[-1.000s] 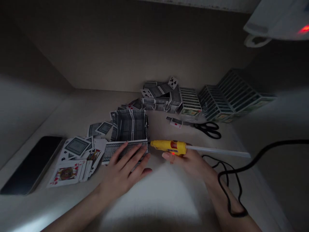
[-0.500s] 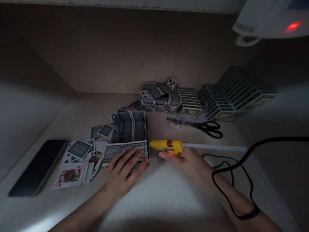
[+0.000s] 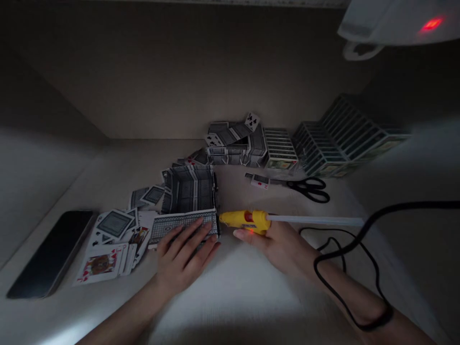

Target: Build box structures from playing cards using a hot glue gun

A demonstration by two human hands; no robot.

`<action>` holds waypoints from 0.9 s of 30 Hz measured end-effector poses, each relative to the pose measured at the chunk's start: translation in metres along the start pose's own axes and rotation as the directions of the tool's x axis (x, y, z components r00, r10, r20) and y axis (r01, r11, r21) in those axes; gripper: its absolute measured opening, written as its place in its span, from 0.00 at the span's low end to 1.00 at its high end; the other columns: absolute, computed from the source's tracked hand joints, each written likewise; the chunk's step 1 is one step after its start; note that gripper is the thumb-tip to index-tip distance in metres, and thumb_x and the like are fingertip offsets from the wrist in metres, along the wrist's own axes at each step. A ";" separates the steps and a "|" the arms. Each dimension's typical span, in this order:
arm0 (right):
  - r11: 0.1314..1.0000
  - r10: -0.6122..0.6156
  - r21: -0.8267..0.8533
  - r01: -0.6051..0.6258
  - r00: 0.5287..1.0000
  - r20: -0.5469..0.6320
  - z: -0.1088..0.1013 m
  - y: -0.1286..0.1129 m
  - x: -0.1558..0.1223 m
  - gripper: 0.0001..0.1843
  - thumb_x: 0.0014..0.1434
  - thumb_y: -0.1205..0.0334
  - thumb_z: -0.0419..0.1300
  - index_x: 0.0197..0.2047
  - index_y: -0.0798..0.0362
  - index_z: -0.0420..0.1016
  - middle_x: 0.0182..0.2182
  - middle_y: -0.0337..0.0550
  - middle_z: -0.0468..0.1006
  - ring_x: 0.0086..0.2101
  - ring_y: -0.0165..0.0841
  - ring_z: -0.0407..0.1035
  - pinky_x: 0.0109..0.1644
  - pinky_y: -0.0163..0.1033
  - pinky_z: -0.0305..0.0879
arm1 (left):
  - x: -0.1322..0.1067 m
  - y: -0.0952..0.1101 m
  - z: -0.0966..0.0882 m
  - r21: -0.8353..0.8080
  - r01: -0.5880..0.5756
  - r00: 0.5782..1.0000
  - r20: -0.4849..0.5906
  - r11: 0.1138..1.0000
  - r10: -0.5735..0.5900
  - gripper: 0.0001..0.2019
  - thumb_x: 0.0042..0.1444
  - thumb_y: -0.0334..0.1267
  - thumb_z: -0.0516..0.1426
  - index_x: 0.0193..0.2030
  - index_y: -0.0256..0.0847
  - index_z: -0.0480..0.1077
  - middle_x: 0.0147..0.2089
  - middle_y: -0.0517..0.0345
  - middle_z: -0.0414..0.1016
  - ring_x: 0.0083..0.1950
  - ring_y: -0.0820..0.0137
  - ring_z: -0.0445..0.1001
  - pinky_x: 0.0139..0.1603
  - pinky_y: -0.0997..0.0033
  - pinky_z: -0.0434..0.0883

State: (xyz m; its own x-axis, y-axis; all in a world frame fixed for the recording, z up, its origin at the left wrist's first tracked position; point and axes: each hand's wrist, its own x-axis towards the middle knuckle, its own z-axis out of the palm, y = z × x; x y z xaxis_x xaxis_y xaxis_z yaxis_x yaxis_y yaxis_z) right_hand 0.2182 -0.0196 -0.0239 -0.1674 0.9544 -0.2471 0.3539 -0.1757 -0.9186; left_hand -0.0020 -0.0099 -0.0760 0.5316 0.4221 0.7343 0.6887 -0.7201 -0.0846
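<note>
My right hand (image 3: 280,244) grips a yellow glue gun (image 3: 247,221) with a long clear glue stick (image 3: 316,221) out of its back. Its nozzle points left at the right end of a box made of playing cards (image 3: 189,196). My left hand (image 3: 183,251) lies flat, fingers spread, pressing on the box's folded-down front panel (image 3: 179,224). A black cord (image 3: 345,254) loops from the gun over my right forearm.
Loose playing cards (image 3: 108,244) lie at the left beside a dark phone (image 3: 50,254). Black scissors (image 3: 309,188) and a cut card piece (image 3: 258,180) lie behind the gun. Card stacks (image 3: 237,143) and rows of card boxes (image 3: 323,148) stand at the back wall. A lamp head (image 3: 395,21) hangs top right.
Both hands have drifted slightly left and away from me. The gun's nozzle has come closer to the box's right corner. My left hand stays flat on the panel.
</note>
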 end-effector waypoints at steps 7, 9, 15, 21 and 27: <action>0.998 0.057 0.007 -0.058 0.996 0.061 -0.004 0.000 0.001 0.17 0.57 0.50 0.60 0.47 0.49 0.77 0.39 0.43 0.80 0.42 0.40 0.72 0.50 0.47 0.65 | 0.003 -0.001 -0.002 0.009 -0.007 1.000 0.003 1.000 0.007 0.15 0.48 0.35 0.66 0.40 0.46 0.67 0.39 0.62 0.81 0.43 0.66 0.79 0.47 0.62 0.67; 0.998 0.056 0.028 -0.058 0.996 0.076 -0.004 0.002 0.001 0.17 0.57 0.50 0.60 0.47 0.49 0.77 0.39 0.42 0.80 0.42 0.39 0.72 0.49 0.45 0.65 | 0.004 -0.001 -0.002 0.010 -0.011 1.000 0.001 1.000 0.011 0.14 0.48 0.35 0.66 0.39 0.46 0.67 0.38 0.62 0.82 0.42 0.66 0.79 0.46 0.62 0.68; 0.995 0.050 0.081 -0.059 0.992 0.116 -0.005 0.006 -0.001 0.17 0.59 0.50 0.58 0.49 0.47 0.75 0.39 0.40 0.80 0.40 0.36 0.72 0.47 0.43 0.65 | 0.008 -0.002 -0.003 0.015 -0.019 1.000 -0.007 1.000 0.019 0.14 0.47 0.36 0.66 0.39 0.46 0.67 0.38 0.62 0.81 0.41 0.67 0.79 0.46 0.62 0.68; 0.992 0.098 0.062 -0.106 0.987 0.125 -0.005 0.004 -0.002 0.16 0.57 0.52 0.59 0.47 0.47 0.76 0.41 0.41 0.80 0.43 0.38 0.72 0.48 0.44 0.66 | 0.008 -0.003 -0.003 0.013 -0.035 0.999 0.002 0.999 0.035 0.16 0.46 0.35 0.67 0.39 0.45 0.66 0.38 0.61 0.81 0.41 0.66 0.79 0.44 0.60 0.69; 0.995 0.099 -0.029 -0.098 0.993 0.065 -0.002 -0.003 -0.003 0.17 0.56 0.50 0.59 0.46 0.48 0.76 0.39 0.43 0.80 0.41 0.39 0.72 0.46 0.46 0.65 | 0.004 -0.005 -0.003 0.007 -0.045 0.999 0.023 0.999 0.045 0.15 0.47 0.36 0.67 0.40 0.45 0.67 0.40 0.61 0.81 0.43 0.66 0.78 0.47 0.61 0.67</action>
State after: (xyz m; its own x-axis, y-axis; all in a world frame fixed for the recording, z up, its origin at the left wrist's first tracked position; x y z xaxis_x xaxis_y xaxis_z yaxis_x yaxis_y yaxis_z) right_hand 0.2196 -0.0215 -0.0194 -0.1909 0.9145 -0.3566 0.3949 -0.2611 -0.8809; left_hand -0.0048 -0.0064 -0.0701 0.5729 0.4021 0.7142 0.6676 -0.7344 -0.1221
